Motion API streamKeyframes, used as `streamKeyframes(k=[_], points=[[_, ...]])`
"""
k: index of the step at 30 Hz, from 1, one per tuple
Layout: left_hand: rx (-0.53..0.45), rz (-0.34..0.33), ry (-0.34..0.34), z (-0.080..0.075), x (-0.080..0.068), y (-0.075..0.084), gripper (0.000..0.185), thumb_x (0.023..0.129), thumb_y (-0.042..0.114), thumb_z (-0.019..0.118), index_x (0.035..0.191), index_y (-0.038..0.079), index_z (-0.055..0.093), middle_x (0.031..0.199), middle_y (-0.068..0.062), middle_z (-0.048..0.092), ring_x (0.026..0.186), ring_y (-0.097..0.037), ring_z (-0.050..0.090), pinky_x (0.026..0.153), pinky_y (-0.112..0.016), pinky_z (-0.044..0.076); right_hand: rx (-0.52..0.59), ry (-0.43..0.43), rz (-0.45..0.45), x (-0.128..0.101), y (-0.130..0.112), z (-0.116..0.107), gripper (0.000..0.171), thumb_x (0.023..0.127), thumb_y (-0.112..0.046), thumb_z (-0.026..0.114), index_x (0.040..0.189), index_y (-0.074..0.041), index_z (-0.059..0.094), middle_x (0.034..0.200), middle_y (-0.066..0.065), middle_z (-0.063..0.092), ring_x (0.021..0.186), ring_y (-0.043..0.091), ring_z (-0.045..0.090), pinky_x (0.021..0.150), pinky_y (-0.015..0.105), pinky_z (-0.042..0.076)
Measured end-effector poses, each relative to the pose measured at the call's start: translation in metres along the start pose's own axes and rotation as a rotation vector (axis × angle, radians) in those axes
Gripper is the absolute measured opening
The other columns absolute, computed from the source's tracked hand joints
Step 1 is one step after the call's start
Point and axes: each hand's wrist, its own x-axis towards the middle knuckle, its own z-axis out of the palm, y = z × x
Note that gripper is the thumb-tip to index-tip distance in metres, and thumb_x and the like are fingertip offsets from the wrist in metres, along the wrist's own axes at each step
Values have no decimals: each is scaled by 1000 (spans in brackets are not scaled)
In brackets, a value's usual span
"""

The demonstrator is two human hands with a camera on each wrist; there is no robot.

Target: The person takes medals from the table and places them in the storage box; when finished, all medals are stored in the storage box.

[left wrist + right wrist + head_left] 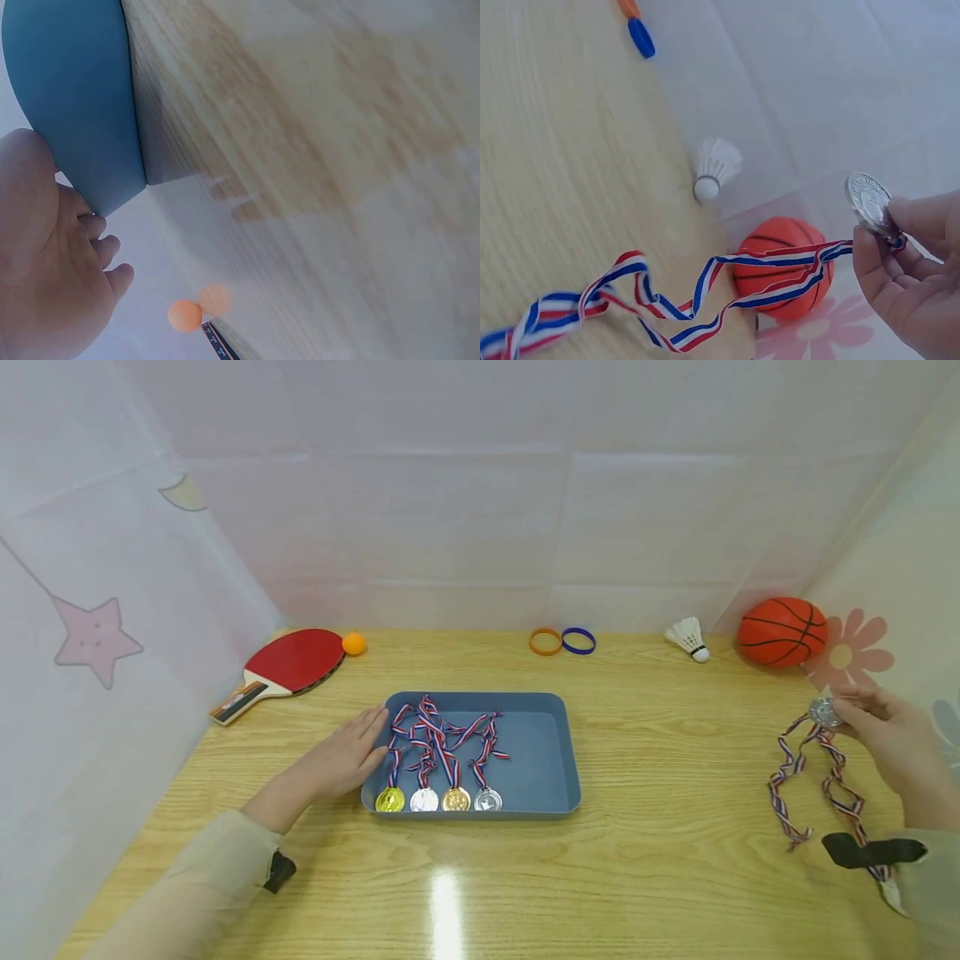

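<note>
A blue tray (540, 752) sits mid-table with several gold and silver medals (438, 798) lined along its front edge, their striped ribbons tangled behind. My left hand (352, 752) rests flat against the tray's left wall (75, 97), fingers straight. My right hand (885, 727) is lifted at the far right and pinches a silver medal (823, 710) (870, 204) between thumb and fingers. Its red, white and blue ribbon (813, 777) (675, 304) hangs down and trails onto the wooden table (675, 860).
A red table-tennis paddle (288, 668) and orange ball (353, 643) (184, 315) lie at the back left. Orange and blue wristbands (562, 641), a shuttlecock (690, 637) (714, 169) and a small basketball (782, 631) (784, 277) line the back. White walls enclose the table.
</note>
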Motion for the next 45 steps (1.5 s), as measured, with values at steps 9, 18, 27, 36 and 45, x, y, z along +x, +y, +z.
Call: streamKeyframes(k=[9, 18, 27, 36, 45], points=[[2, -1, -3, -2, 0, 2, 62, 98, 26, 41, 143, -8, 17, 149, -22, 15, 135, -39, 12, 107, -51, 16, -90, 19, 16, -5, -54, 19, 16, 92, -24, 54, 108, -19, 56, 90, -18, 56, 78, -4, 54, 65, 6, 44], [-3, 1, -11, -3, -1, 2, 62, 97, 26, 42, 142, -9, 17, 148, -23, 16, 135, -39, 13, 107, -50, 16, -197, -41, -86, 0, -91, 39, 29, 94, -27, 51, 111, -6, 59, 99, -12, 53, 86, -2, 52, 70, 6, 43], [-3, 3, -6, -3, -1, 2, 62, 97, 26, 42, 142, -9, 17, 148, -23, 16, 135, -40, 13, 107, -51, 16, -36, -96, -175, 1, -128, 70, 28, 94, -20, 53, 118, -10, 61, 109, -11, 56, 99, 4, 45, 72, 8, 39], [-3, 2, 2, -3, -1, 3, 62, 97, 26, 42, 142, -9, 18, 148, -24, 16, 135, -39, 14, 107, -51, 17, 49, -194, -207, 3, -171, 101, 28, 92, -16, 56, 119, -9, 58, 111, -3, 57, 99, 7, 50, 78, 11, 42], [-9, -7, -6, -4, -1, 3, 62, 98, 27, 41, 143, -8, 17, 149, -23, 15, 135, -39, 13, 107, -51, 16, 287, -277, -323, 6, -214, 136, 20, 90, -5, 57, 110, -4, 63, 95, 5, 61, 67, 11, 59, 43, 21, 40]])
